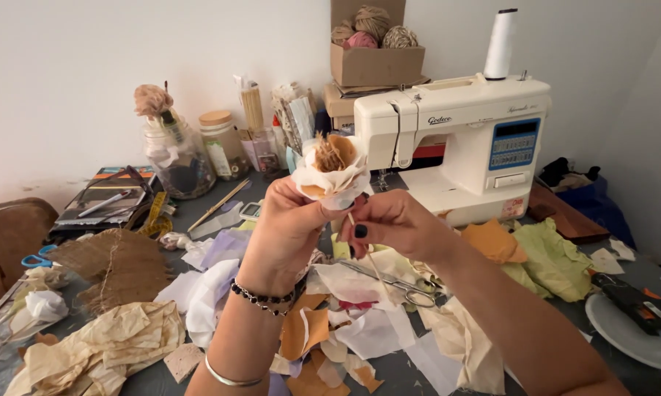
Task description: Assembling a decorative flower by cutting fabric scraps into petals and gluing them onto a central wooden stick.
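Two hands: both are raised above the bench (162, 378), closed on one small handmade flower
Left hand (290, 231): its grip is wrapped shut around the base of the white and tan layered fabric-and-paper flower (332, 170), fingers curled under the petals, a dark beaded bracelet and a thin silver bangle on the wrist
Right hand (389, 220): thumb and fingers with dark nail polish are pinched together on the thin pale wooden stick (366, 253) that hangs slanting down from the flower's base
Flower position: it sits directly above the left grip and just beside the right fingertips, held upright in mid-air in front of the cream sewing machine (462, 139)
Step in hand: by my judgement the stem is being fixed or wound to the base of the bloom
Next move calls for: a steady left hold so the petals are not crushed, and small turning pinches from the right hand close under the bloom
Below the hands: silver scissors (396, 282) lie among white, orange and lilac fabric scraps (330, 323)
Right edge: a black glue gun (638, 304) rests on a white plate (631, 341), well apart from both hands
Left side: a piece of brown burlap (118, 260) and crumpled cream paper (118, 345)
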